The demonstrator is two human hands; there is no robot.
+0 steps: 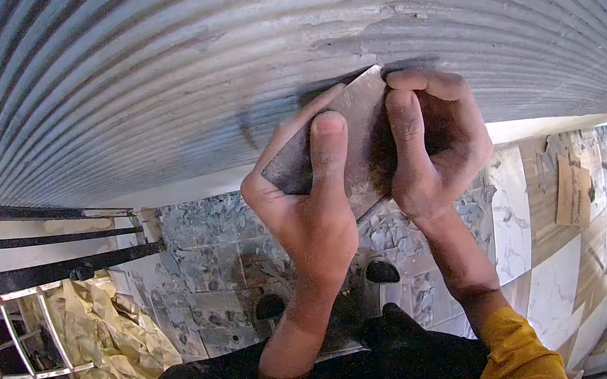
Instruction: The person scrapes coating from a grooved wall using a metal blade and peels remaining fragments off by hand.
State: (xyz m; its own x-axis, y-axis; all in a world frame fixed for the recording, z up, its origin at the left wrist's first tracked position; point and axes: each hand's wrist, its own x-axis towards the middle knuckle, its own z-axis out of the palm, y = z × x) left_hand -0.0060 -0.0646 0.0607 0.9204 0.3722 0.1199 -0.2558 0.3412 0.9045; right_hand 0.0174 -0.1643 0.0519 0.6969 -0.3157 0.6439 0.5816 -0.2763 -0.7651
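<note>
A thin, flat grey plate (367, 128), dusty and with one corner pointing up, is held at the ridged wall. My left hand (312, 196) is closed on its left part, thumb laid over the near face and fingers behind. My right hand (435, 141) grips the right side, its thumb along the plate and its index finger curled by the top corner. The upper corner seems to touch the grey-white wall (279, 34), which has horizontal grooves and patches of wet-looking grey coating. Most fingers of the left hand are hidden behind the plate.
Below, the tiled floor (203, 257) is smeared with grey material, and my feet stand on it. Crumpled gold sheeting (106, 324) lies at left beside a metal frame (21, 337) and a dark railing (46, 266). A cardboard piece (572, 190) lies at right.
</note>
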